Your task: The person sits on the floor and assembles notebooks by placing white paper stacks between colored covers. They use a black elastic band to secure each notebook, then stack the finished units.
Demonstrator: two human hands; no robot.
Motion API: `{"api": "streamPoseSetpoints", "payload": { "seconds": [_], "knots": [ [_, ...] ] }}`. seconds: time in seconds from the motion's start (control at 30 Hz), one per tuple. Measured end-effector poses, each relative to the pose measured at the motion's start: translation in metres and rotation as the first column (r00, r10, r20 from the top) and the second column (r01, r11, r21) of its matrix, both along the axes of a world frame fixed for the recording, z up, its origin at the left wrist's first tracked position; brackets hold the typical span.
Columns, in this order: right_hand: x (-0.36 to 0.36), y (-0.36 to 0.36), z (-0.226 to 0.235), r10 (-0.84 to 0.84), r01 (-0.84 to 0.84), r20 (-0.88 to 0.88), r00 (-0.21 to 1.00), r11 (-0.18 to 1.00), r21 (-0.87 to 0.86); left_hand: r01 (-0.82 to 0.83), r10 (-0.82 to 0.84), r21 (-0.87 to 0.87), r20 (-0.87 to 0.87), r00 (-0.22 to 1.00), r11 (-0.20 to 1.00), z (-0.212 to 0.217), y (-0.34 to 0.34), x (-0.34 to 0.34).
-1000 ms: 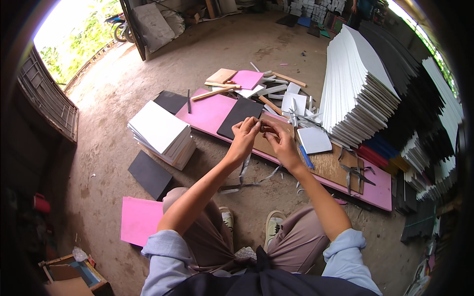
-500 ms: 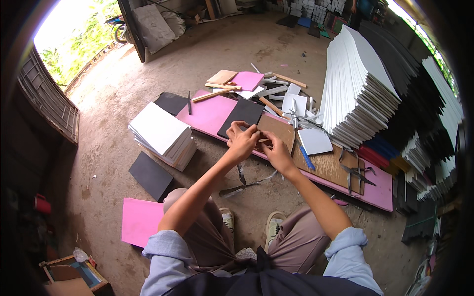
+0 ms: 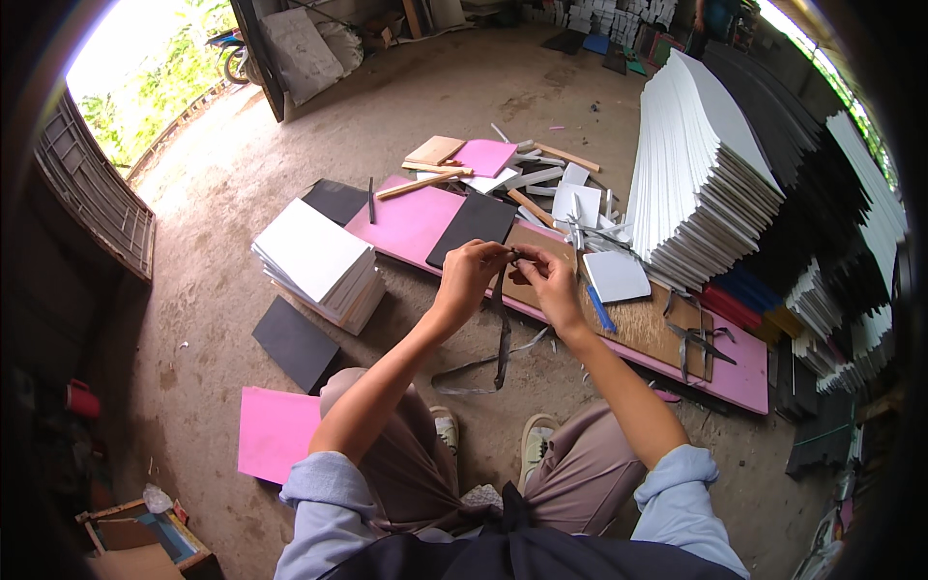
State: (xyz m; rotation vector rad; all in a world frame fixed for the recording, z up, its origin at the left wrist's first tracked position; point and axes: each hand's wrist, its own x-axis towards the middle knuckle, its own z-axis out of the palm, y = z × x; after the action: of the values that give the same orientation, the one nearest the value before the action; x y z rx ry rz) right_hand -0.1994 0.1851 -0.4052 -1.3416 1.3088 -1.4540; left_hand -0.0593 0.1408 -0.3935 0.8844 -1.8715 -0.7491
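Observation:
A long, thin dark grey strip (image 3: 503,338) hangs from my fingers, its lower part looping toward the floor. My left hand (image 3: 466,282) pinches it near the top. Fingertip to fingertip with it, my right hand (image 3: 553,288) is closed on the same strip. Behind both hands lie a black sheet (image 3: 472,228) and a worn brown board (image 3: 636,332), resting on a long pink slab (image 3: 411,215). On the board, right of my right hand, are a white rounded pad (image 3: 617,278), a slim blue tool (image 3: 600,309) and more dark strips (image 3: 698,340).
A stack of white sheets (image 3: 314,249) stands left of the slab, with a black sheet (image 3: 295,343) and pink sheets (image 3: 278,433) nearer me. White offcuts (image 3: 535,179) lie behind the slab. Tall white foam sheets (image 3: 691,174) rise at the right.
The dark strip has come up off the floor and now hangs below my hands. My left fingers have drawn in closer to my right fingertips.

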Motion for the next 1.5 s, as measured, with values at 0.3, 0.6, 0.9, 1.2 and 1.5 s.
{"api": "streamPoseSetpoints", "payload": {
  "seconds": [0.3,0.6,0.9,1.2,1.5],
  "knots": [
    [0.001,0.014,0.027,-0.306,0.136,-0.552,0.776,0.935,-0.327,0.255,-0.074,0.409,-0.408,0.910,0.876,-0.009,-0.003,-0.007],
    [0.006,0.016,0.048,-0.278,-0.194,-0.521,0.807,0.709,-0.678,0.717,-0.330,0.689,-0.656,0.678,0.104,0.006,-0.017,0.028],
    [0.010,0.012,0.040,-0.311,0.105,-0.450,0.837,0.899,-0.425,0.218,-0.159,0.371,-0.185,0.970,0.903,0.019,0.002,0.015],
    [-0.005,0.005,0.033,-0.194,0.127,-0.281,0.940,0.963,-0.238,0.032,-0.033,-0.022,-0.061,0.998,0.999,0.028,0.018,0.000],
    [0.000,0.011,0.039,-0.123,0.098,-0.099,0.987,0.969,-0.228,0.394,-0.069,0.500,-0.550,0.832,0.771,0.005,0.015,-0.009]
  ]
}}
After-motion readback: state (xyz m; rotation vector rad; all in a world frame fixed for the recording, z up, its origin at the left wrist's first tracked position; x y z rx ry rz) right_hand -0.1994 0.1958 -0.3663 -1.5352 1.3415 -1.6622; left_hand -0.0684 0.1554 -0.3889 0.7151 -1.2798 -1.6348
